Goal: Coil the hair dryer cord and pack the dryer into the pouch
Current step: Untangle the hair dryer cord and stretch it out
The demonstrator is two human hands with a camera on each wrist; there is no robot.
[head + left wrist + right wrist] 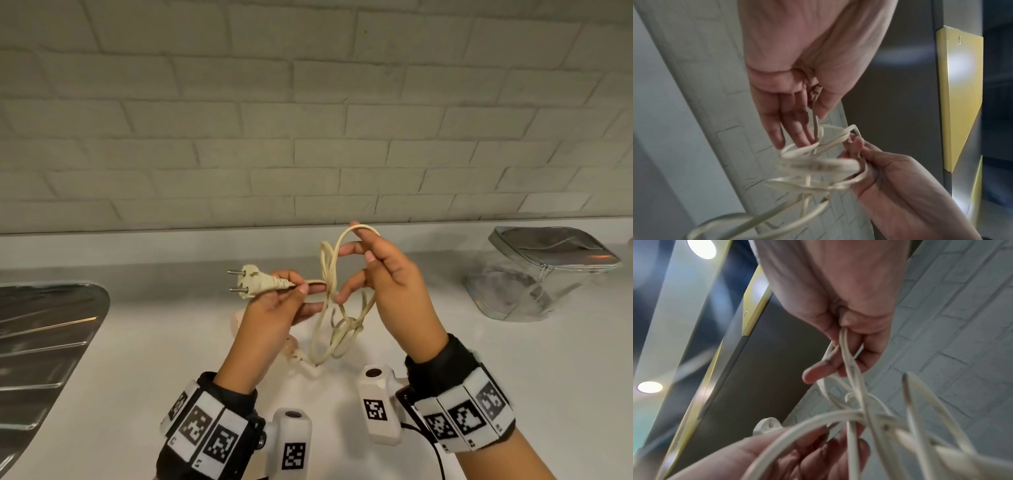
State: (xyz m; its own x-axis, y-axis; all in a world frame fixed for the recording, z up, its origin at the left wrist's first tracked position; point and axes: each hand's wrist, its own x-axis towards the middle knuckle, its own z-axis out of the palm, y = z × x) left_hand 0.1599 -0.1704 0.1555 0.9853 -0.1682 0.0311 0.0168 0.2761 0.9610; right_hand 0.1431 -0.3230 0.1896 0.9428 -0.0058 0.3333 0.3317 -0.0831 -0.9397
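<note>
The cream cord is up in the air above the desk, bunched into loose loops between both hands. The plug, prongs pointing away from the loops, sits in the left hand, whose grip pinches its ribbed neck between thumb and fingers. Just beside the plug, the right hand has a loop hooked over its raised fingers, thumb and forefinger pinching the strand. From the loops the cord hangs down to the pale dryer, lying on the desk under the left hand and mostly hidden. Well off to the right of the cord, a silvery pouch sits on the desk.
</note>
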